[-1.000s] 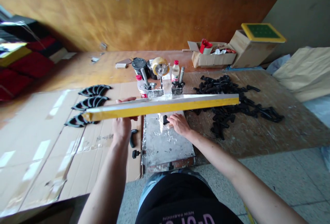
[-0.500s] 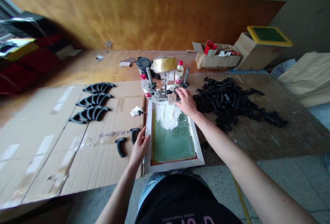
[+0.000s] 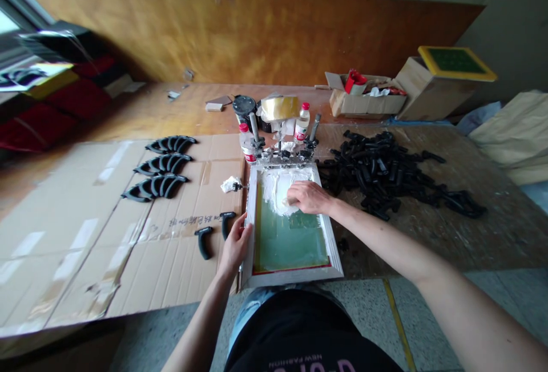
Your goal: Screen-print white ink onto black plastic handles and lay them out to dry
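Observation:
A screen-printing frame (image 3: 335,256) with a green mesh lies flat on the bench in front of me, hinged at its far end to a metal clamp (image 3: 280,154). White ink (image 3: 274,186) is spread over the far part of the mesh. My right hand (image 3: 306,197) rests on the mesh at the ink, fingers curled round a small pale thing I cannot make out. My left hand (image 3: 235,245) holds the frame's left rail, fingers closed on it. Two black handles (image 3: 213,233) lie on the cardboard just left of that hand.
A heap of black plastic handles (image 3: 385,172) lies to the right of the frame. Three rows of black handles (image 3: 160,165) sit on the cardboard sheet (image 3: 85,235) at left. Bottles, a tape roll (image 3: 280,107) and cardboard boxes (image 3: 363,101) stand behind the clamp.
The frame, raised edge-on a second ago, has swung down flat. My left hand moved to its left rail. My right hand left the plate beneath, reached the clamp end, then came onto the inked mesh.

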`<move>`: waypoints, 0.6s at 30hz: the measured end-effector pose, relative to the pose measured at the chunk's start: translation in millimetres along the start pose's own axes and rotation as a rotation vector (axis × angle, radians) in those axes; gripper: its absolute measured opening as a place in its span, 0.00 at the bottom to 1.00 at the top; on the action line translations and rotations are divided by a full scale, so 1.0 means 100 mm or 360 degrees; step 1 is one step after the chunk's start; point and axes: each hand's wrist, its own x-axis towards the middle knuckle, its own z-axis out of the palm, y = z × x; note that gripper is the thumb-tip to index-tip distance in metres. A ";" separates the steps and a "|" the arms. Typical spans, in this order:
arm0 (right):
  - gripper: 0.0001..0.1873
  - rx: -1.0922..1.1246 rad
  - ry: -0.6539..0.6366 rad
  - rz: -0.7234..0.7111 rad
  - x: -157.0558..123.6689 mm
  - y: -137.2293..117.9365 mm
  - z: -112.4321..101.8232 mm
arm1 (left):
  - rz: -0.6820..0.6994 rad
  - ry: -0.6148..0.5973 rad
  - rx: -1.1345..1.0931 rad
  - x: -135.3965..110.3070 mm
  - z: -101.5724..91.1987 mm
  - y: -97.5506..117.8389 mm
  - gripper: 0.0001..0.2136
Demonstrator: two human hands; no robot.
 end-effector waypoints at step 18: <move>0.21 -0.0006 0.0507 0.1248 0.22 0.81 -0.54 | 0.0056 0.0015 -0.0373 -0.18 -0.29 0.95 0.28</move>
